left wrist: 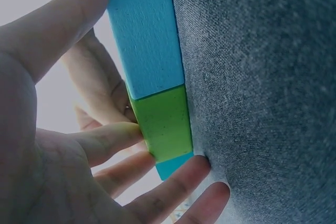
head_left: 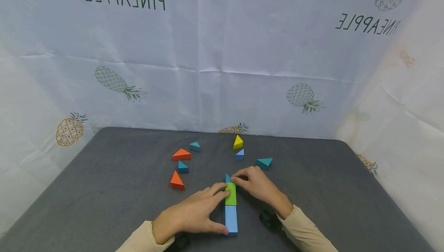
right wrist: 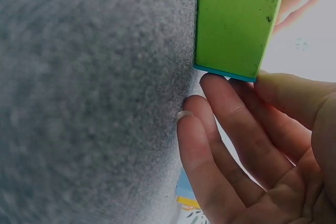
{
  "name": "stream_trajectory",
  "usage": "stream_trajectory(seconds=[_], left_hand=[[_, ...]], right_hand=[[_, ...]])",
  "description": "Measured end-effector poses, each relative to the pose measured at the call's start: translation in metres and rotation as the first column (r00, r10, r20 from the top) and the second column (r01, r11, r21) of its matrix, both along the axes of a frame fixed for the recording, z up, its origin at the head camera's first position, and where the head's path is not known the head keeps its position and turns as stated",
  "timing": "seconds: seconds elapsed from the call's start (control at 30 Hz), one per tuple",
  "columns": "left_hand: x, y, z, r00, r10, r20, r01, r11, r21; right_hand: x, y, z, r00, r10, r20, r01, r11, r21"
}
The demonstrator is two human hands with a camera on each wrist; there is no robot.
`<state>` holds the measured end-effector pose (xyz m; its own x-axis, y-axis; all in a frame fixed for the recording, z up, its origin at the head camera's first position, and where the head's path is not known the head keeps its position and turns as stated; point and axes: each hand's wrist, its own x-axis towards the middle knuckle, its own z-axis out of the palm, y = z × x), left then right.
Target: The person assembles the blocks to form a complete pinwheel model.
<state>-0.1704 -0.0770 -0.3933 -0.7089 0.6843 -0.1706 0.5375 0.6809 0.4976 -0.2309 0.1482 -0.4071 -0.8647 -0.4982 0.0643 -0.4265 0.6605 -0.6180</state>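
Observation:
A light blue rectangular block (head_left: 231, 222), a green block (head_left: 231, 197) and a small blue triangular block (head_left: 227, 178) lie end to end on the dark grey tabletop. My left hand (head_left: 194, 212) spans their left side, thumb at the near end of the light blue block and fingertips against the green one (left wrist: 163, 124). At the far end my right hand (head_left: 260, 184) pinches the triangular block between thumb and index finger. Only a thin blue edge of that triangular block (right wrist: 220, 73) shows in the right wrist view, beyond the green block.
Two orange-red triangular blocks (head_left: 177, 181) and two teal-blue ones (head_left: 183, 167) lie to the left. Farther back are a yellow triangle (head_left: 237, 143) and a small blue one (head_left: 240, 154), with a teal triangle (head_left: 264, 163) beyond the right hand. A pineapple-print cloth (head_left: 222, 51) hangs behind.

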Motion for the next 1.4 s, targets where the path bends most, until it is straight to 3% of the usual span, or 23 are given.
stream_trajectory(seconds=[0.57, 0.93, 1.17, 1.4], left_hand=[[0.0, 0.0, 0.0, 1.0, 0.003, -0.005, -0.003, 1.0, -0.009], [0.002, -0.001, -0.001, 1.0, 0.002, -0.012, -0.002, 1.0, -0.007], [0.001, -0.002, -0.002, 1.0, -0.003, -0.018, 0.003, 1.0, 0.017], [0.0, -0.003, -0.004, 1.0, -0.005, -0.027, 0.006, 1.0, 0.027]], right_hand=[[0.0, 0.0, -0.001, 1.0, 0.017, -0.004, -0.017, 1.0, -0.003], [-0.003, 0.012, 0.009, 1.0, -0.019, -0.014, 0.018, 0.999, -0.05], [-0.006, 0.023, 0.016, 0.995, -0.077, -0.07, 0.074, 0.996, -0.052], [-0.012, 0.034, 0.019, 0.976, -0.175, -0.131, 0.169, 0.984, -0.059]])
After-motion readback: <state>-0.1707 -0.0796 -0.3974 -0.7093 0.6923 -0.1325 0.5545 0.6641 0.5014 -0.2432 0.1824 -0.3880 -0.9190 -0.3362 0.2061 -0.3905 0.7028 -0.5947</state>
